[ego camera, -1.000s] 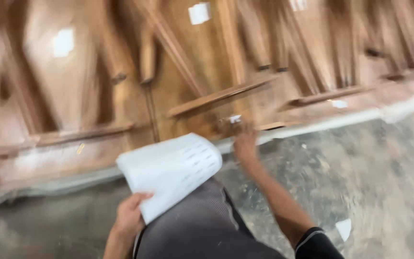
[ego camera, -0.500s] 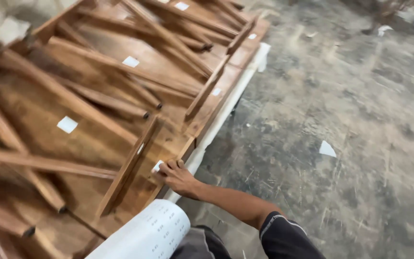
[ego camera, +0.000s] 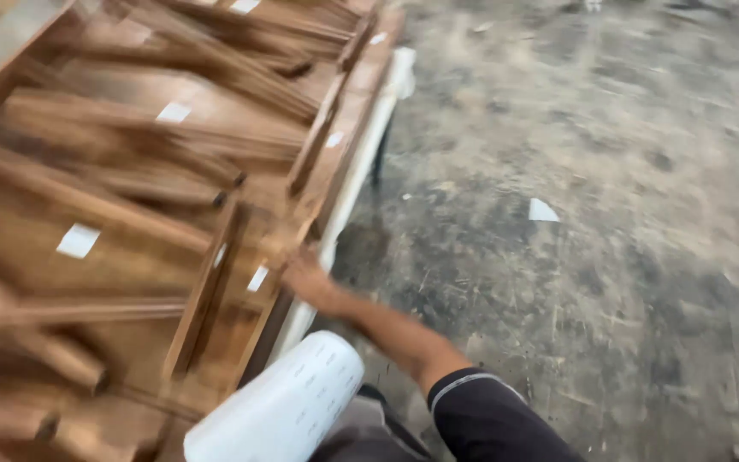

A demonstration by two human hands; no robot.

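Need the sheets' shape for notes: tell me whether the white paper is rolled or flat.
Rolled: the white paper curves into a tube with a rounded end, beside the dark sleeve.

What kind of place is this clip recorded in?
Probably a furniture workshop or warehouse: brown wooden furniture pieces lie stacked together, many with small white labels, beside a rough, stained concrete floor. The right hand touches the stack's edge.

wooden frame (ego camera: 241, 282) | brown, flat atop the stack | small white label (ego camera: 257, 278), blurred, seemingly stuck near its edge
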